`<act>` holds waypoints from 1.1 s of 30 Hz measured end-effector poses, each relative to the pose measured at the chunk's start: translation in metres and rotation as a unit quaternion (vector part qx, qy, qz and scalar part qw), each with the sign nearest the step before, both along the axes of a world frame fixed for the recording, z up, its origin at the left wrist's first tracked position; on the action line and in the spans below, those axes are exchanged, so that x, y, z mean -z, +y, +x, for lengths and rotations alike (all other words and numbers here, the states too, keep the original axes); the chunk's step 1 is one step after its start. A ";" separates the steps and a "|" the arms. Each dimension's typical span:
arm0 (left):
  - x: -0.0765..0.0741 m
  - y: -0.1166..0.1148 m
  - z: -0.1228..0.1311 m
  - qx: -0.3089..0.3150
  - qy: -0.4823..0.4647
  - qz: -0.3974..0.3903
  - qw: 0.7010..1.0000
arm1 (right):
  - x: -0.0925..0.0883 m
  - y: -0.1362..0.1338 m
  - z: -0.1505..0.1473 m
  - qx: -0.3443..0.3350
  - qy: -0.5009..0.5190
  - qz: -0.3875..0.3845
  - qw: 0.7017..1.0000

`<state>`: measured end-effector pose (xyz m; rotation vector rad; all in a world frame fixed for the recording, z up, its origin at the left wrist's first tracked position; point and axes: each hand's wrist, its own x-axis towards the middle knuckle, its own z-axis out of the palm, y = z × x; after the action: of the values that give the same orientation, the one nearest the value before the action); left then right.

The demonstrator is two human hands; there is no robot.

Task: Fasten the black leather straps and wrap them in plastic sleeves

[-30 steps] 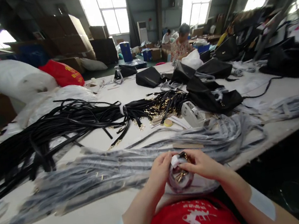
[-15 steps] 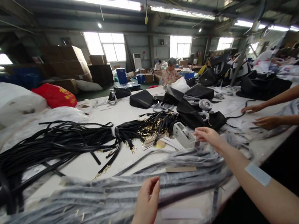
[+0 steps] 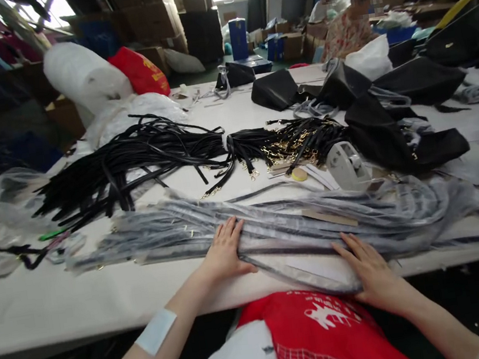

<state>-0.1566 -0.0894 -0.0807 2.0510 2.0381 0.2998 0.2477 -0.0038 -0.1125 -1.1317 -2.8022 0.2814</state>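
A long heap of grey plastic-wrapped straps (image 3: 299, 224) lies across the near side of the white table (image 3: 82, 296). My left hand (image 3: 225, 251) rests flat on its near edge, fingers spread. To the right, my right hand (image 3: 367, 265) lies flat on the same heap near the table's front edge, fingers stretched out. Neither hand holds anything. Behind the heap sits a bundle of black straps with gold clasps (image 3: 182, 152), tied in the middle.
A white tape dispenser (image 3: 347, 165) and a yellow tape roll (image 3: 298, 175) sit behind the wrapped straps. Black bags (image 3: 397, 127) crowd the right and far side. A plastic bag (image 3: 12, 196) lies at left. A person (image 3: 349, 24) works at the far end.
My right hand came back from the tape dispenser, and both hands dropped flat onto the wrapped straps. The coiled strap held one second ago is gone from my hands. The view tilted down.
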 end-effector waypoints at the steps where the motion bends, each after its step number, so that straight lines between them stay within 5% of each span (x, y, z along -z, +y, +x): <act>1: 0.003 0.000 -0.001 -0.006 0.002 0.008 1.000 | 0.008 0.002 0.002 -0.007 0.003 0.020 1.000; 12: 0.016 0.021 -0.004 -0.062 -0.009 0.059 0.996 | 0.052 0.042 0.031 -0.082 0.048 0.142 0.985; 18: 0.025 0.034 -0.007 -0.084 0.007 0.059 0.995 | 0.075 0.096 0.030 -0.014 0.006 0.180 0.984; 23: 0.029 0.052 -0.009 -0.113 0.024 0.069 0.991 | 0.068 0.136 0.001 0.033 -0.026 0.179 0.983; 27: 0.018 0.053 -0.008 -0.112 -0.012 0.073 0.991 | 0.060 0.132 -0.008 0.016 -0.009 0.224 0.974; 33: -0.020 0.077 -0.031 -0.162 -0.020 0.116 0.980 | 0.037 0.080 -0.007 -0.051 0.058 0.273 0.959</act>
<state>-0.1875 -0.0127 -0.0611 1.8035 2.4097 0.6597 0.2411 0.0759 -0.1490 -0.8092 -2.5845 -0.3870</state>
